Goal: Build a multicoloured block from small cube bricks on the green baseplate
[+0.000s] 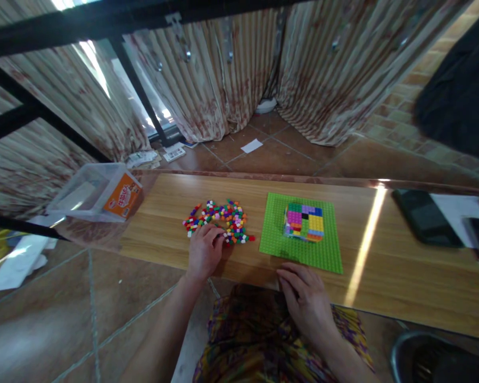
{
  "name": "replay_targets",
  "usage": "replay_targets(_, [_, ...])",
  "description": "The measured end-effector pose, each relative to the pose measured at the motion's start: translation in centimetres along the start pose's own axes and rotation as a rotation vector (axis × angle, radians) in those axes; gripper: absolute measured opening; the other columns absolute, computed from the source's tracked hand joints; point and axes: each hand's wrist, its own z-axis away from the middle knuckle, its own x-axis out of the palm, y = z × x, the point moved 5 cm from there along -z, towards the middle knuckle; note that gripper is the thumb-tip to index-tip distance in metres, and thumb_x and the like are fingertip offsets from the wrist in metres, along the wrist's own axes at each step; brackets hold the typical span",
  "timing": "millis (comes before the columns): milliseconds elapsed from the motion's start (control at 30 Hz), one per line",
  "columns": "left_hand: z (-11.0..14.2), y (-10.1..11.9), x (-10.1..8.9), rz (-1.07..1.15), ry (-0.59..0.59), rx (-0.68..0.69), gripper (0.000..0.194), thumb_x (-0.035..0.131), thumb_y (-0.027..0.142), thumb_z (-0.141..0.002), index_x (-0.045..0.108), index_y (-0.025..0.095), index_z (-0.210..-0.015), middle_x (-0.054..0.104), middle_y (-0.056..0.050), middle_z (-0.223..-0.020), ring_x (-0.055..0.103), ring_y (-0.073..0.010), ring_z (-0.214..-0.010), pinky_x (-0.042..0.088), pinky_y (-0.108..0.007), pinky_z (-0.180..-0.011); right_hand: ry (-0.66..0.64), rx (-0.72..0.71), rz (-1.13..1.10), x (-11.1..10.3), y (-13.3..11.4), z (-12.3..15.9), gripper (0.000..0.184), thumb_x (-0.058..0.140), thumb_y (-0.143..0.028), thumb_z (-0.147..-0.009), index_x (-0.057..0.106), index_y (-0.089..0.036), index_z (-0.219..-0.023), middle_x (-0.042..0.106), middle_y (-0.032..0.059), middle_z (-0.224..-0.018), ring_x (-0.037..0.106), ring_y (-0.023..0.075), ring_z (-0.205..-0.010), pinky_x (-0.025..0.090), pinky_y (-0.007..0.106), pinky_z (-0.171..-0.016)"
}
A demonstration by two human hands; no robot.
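Note:
My left hand (205, 251) reaches into the near side of a loose pile of small colourful bricks (234, 217). Its fingers are curled, with thumb and fingertips close together; anything between them is too small to make out. My right hand (308, 298) lies at the table's front edge with its fingers stretched out and nothing in them. Just beyond it is a green baseplate (330, 254), turned slightly. On the plate stands a block built of many-coloured bricks (304, 222), with a dark gap in its top layer.
The wooden table (159, 213) runs left to right. At its left end sits a clear plastic box (90, 197) with an orange label. A dark tablet-like object (425, 218) lies on the right beside white paper (455, 213). A round dark-rimmed object (399, 346) stands below the table at right.

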Motion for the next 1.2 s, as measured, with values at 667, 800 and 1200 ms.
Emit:
replay_targets(667, [0.3,3.0,1.3,-0.041,-0.099,0.059,0.016,0.061,0.014,-0.080,0.070,0.023,-0.090,0.064,-0.006,-0.105,0.057,-0.0243,-0.098,0.046,-0.042,-0.088,-0.023,0.014,-0.023,0.2,0.1,-0.3,0.018,0.053,-0.023,-0.093,0.070,-0.021,-0.099,0.071,0.0076,-0.103,0.064,0.0224,-0.095,0.051,0.042,-0.085])
replay_targets(800, [-0.1,3.2,1.2,-0.076,-0.138,0.113,0.013,0.060,0.017,-0.083,0.069,0.024,-0.088,0.064,-0.006,-0.107,0.055,-0.0250,-0.101,0.044,-0.042,-0.087,-0.006,0.018,-0.016,0.1,0.0,-0.4,0.019,0.053,-0.023,-0.092,0.071,-0.022,-0.098,0.071,0.0077,-0.103,0.065,0.0224,-0.095,0.052,0.041,-0.085])
replay_targets(1200, [-1.6,6.5,0.3,0.242,-0.149,0.121,0.007,0.052,0.019,-0.089,0.059,0.019,-0.088,0.064,-0.007,-0.099,0.058,-0.0218,-0.099,0.046,-0.037,-0.089,0.083,0.081,-0.062,-1.6,-0.4,-2.1,0.019,0.053,-0.024,-0.093,0.071,-0.023,-0.099,0.071,0.0071,-0.103,0.066,0.0208,-0.094,0.056,0.038,-0.082])
